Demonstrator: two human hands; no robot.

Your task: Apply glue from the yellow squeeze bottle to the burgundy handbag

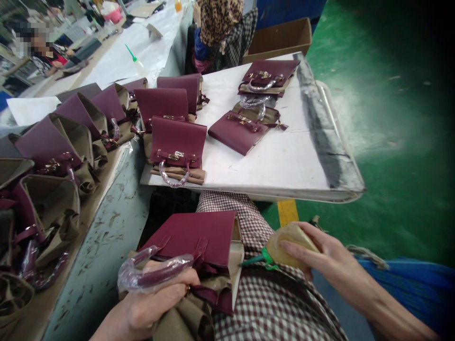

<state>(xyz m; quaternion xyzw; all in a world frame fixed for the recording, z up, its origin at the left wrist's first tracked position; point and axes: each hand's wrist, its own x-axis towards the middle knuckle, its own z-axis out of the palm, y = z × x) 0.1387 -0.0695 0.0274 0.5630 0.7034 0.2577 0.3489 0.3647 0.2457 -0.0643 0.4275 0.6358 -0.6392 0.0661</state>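
Note:
A burgundy handbag (209,237) rests on my lap over a checked apron (270,303). My left hand (156,296) is closed on it below the handle (156,279), which is wrapped in clear plastic. Brown lining hangs loose around that hand, and its fingertips are partly hidden. In my right hand (316,251) is a yellowish glue bottle (289,244) with a green nozzle. The nozzle tip points left and meets, or nearly meets, the pale inner side edge of the handbag; contact is hard to tell.
Several burgundy bags stand on the white table (284,166) ahead. More unfinished bags (53,142) line the bench on the left. Another glue bottle (135,59) lies farther back. A person in checked clothing (227,38) is beyond the table, near a cardboard box (280,40).

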